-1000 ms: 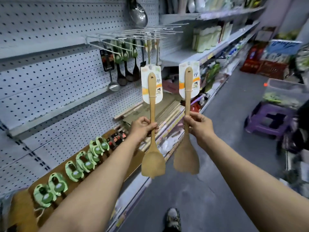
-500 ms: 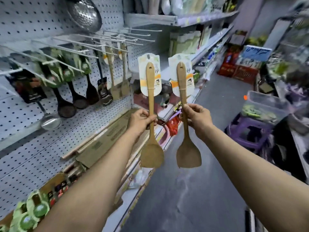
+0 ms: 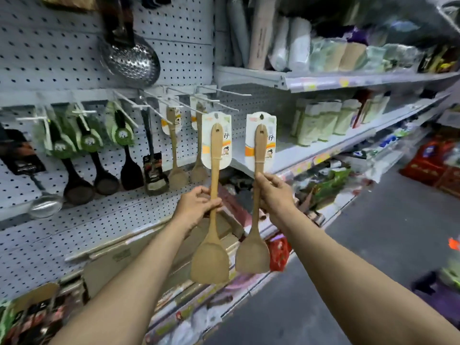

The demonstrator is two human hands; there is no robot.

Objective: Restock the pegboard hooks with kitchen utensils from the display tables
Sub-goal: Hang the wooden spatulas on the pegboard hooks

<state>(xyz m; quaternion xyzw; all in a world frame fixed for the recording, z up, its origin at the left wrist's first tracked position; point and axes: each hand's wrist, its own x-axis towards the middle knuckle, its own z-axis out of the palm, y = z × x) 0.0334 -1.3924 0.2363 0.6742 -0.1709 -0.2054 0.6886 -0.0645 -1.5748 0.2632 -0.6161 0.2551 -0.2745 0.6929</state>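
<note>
The left hand [image 3: 196,205] is wrapped around the handle of one wooden spatula [image 3: 211,235], and the right hand [image 3: 272,195] pinches the handle of a second wooden spatula [image 3: 255,220] — both held upright, blades down, card tags at the top, side by side in front of the pegboard [image 3: 62,58].

Farthest left on the board hang black ladles [image 3: 79,180] in green packaging, with a steel skimmer [image 3: 129,58] above them. Next come two matching spatulas [image 3: 175,155] already hung, and then the bare hook prongs [image 3: 219,103], just above and behind the left spatula's tag.

The risk, as I judge it, is in threading two tags at once: each hang hole is small and the prongs sit close together, so a tag could miss its tip, bend, or tear — or knock a hung spatula loose.
</note>
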